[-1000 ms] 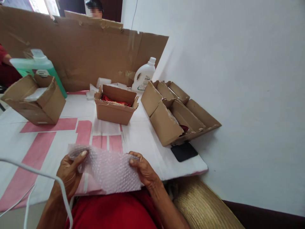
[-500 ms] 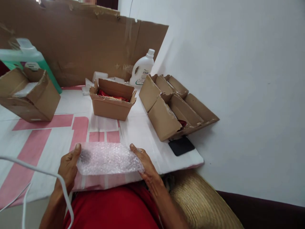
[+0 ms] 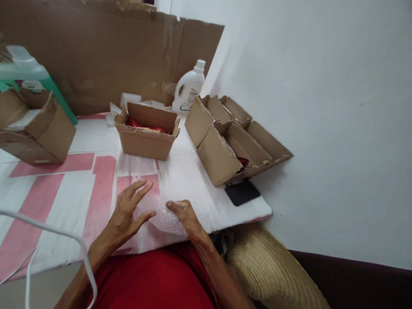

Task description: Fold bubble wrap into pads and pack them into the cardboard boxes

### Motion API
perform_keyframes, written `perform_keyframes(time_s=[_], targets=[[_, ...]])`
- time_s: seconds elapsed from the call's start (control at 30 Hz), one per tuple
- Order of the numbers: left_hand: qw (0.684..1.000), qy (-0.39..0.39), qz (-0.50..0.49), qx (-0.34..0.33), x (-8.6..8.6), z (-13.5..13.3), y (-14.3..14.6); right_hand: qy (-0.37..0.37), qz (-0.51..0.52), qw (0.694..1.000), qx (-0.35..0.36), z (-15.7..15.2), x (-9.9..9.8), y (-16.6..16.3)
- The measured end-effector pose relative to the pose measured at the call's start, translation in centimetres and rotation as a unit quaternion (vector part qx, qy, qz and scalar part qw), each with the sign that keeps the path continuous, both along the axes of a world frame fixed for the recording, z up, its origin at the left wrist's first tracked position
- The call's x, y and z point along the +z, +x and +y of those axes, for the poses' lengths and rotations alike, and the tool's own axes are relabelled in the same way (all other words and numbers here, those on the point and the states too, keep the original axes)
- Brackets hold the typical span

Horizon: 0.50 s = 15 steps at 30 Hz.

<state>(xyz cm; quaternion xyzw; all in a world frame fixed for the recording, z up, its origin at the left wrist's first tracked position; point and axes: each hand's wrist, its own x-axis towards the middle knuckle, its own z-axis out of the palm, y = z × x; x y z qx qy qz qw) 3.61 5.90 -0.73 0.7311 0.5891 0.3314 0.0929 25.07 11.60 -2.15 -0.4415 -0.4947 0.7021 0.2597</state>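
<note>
The desk (image 3: 189,184), spread with pink-and-white cloth, carries joined tan cardboard boxes (image 3: 215,156) along its right edge and one brown rectangular cardboard box (image 3: 144,143) toward its back edge. Near the front edge, the right hand (image 3: 186,216) grips a clear bubble-wrap sheet (image 3: 169,222); the left hand (image 3: 128,210) spreads wide beside it.

Bubble wrap (image 3: 170,221) before middle carton (image 3: 144,145), bottle (image 3: 189,91) behind right

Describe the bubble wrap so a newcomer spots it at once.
Go to the near edge of the table, in front of the red clothing. There the right hand grips the bubble wrap, beside the open left hand. It is see-through and dimpled, unlike the opaque brown boxes farther back.
</note>
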Motion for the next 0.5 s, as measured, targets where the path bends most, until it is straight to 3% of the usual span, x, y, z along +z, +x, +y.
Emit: perform_keyframes(time_s=[0.1,0.2,0.37,0.5], targets=[[0.999,0.033,-0.014,-0.036,-0.6,1.1,0.4,0.067,-0.032,0.997,0.008,0.3,0.1,0.4],[0.996,0.082,-0.020,-0.027,-0.4,1.3,0.6,0.056,-0.032,0.997,-0.040,0.5,-0.3,0.6],[0.988,0.144,0.054,-0.020,1.5,-0.4,0.3,-0.006,-0.001,0.993,-0.120,1.6,-1.5,0.4],[0.977,0.171,0.123,-0.046,3.0,-2.6,0.4,0.040,0.016,0.992,-0.115,4.1,-2.2,0.3]])
